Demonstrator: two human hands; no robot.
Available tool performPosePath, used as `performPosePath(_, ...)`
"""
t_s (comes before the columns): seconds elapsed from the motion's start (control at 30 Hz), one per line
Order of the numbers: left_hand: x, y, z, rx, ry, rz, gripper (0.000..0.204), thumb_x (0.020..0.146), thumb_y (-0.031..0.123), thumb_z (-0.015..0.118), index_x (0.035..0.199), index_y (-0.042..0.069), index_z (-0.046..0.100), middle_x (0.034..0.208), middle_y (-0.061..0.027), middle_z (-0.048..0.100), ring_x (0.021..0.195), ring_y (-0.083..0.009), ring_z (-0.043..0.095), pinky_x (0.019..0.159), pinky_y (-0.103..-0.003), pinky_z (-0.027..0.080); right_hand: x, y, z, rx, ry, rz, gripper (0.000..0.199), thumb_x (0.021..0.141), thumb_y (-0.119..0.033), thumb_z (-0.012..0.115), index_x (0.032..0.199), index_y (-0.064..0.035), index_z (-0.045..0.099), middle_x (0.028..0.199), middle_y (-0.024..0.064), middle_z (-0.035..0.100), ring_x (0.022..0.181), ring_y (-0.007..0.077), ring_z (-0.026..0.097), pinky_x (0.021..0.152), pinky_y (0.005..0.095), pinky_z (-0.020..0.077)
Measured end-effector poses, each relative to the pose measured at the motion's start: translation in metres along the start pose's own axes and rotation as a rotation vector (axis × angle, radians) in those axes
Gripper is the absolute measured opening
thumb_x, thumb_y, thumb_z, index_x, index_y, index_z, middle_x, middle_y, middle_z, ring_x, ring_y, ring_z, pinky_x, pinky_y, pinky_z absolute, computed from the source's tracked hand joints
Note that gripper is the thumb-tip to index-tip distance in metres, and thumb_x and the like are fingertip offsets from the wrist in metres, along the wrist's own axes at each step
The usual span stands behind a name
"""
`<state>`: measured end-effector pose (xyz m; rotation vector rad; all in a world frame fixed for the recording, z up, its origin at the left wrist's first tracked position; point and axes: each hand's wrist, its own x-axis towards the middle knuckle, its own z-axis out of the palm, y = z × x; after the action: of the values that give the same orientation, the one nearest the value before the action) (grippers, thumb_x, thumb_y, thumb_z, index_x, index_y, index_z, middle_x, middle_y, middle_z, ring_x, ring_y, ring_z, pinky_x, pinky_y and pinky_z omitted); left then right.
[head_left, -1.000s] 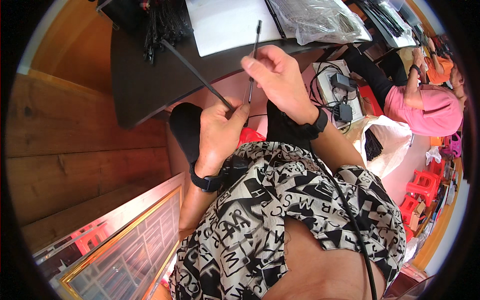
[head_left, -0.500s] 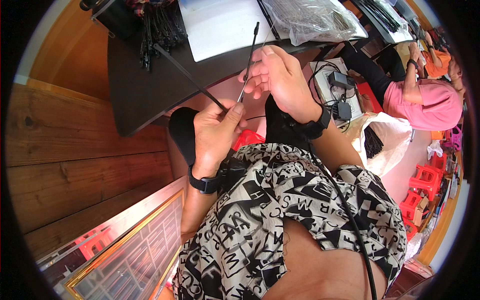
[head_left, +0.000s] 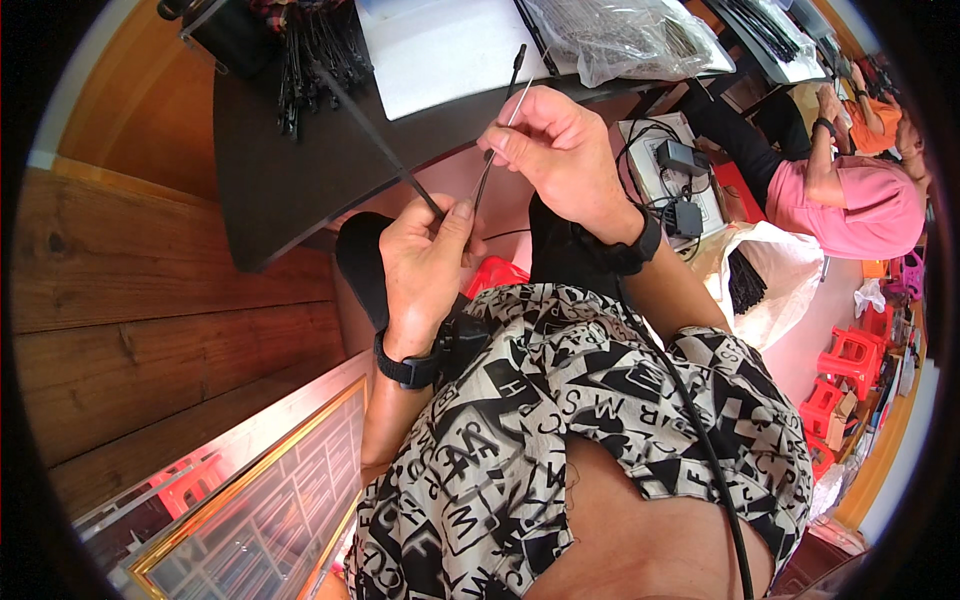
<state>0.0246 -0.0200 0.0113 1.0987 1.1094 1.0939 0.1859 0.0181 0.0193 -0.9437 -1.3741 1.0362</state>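
A thin black rod-like strip (head_left: 375,140), long and slightly flexible, runs from our left hand (head_left: 425,265) up and to the left across the edge of the dark brown table (head_left: 290,190); we pinch its lower end between thumb and forefinger, the other fingers curled in. Our right hand (head_left: 560,150) is closed narrowly around a second slim strip, pale grey along its middle with a black tip (head_left: 508,95), which slants from that tip above the hand down toward the left thumb; the lower ends of the two strips nearly meet, though we cannot tell whether they touch. Both wrists wear black bands.

On the table behind lie a white sheet (head_left: 440,50), a clear plastic bag of dark thin pieces (head_left: 620,40) and, at the far left corner, a bundle of black strips (head_left: 310,55). To our right a person in a pink top (head_left: 850,200) sits by a white bag (head_left: 775,275), with red plastic stools (head_left: 850,370) beyond.
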Motion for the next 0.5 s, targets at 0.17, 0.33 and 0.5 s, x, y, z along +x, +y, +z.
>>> performPosePath(0.17, -0.0009, 0.0015, 0.0005, 0.078, -0.069, -0.063, 0.013, 0.087, 0.011, 0.055, 0.08, 0.0, 0.057, 0.069, -0.0052, 0.06, 0.054, -0.0085, 0.054, 0.046, -0.019, 0.038, -0.0022, -0.0029, 0.0038, -0.014, 0.005, 0.0, 0.008, 0.083, -0.001, 0.057, 0.079, -0.0009, 0.05, 0.076, 0.0035, 0.057, 0.066, 0.0063, 0.054, 0.057, 0.0193, 0.0455)
performPosePath(0.33, 0.0024, -0.0049, -0.0011, 0.062, -0.106, -0.077, 0.016, 0.086, 0.012, 0.054, 0.079, -0.001, 0.057, 0.065, -0.0054, 0.059, 0.051, -0.0082, 0.054, 0.043, -0.018, 0.037, -0.0021, 0.0044, 0.006, -0.128, 0.067, -0.13, 0.008, 0.079, -0.002, 0.06, 0.079, 0.0001, 0.053, 0.064, 0.005, 0.055, 0.057, 0.0079, 0.05, 0.051, 0.023, 0.042)
performPosePath(0.5, 0.0028, -0.0012, -0.0025, -0.006, -0.116, -0.137, 0.017, 0.085, 0.014, 0.056, 0.08, -0.003, 0.057, 0.062, -0.0063, 0.059, 0.047, -0.0084, 0.054, 0.039, -0.018, 0.036, -0.0052, -0.0033, 0.0086, -0.274, 0.074, -0.175, 0.011, 0.078, -0.006, 0.061, 0.078, -0.0001, 0.052, 0.061, 0.0071, 0.051, 0.052, 0.0109, 0.044, 0.049, 0.0255, 0.0387)
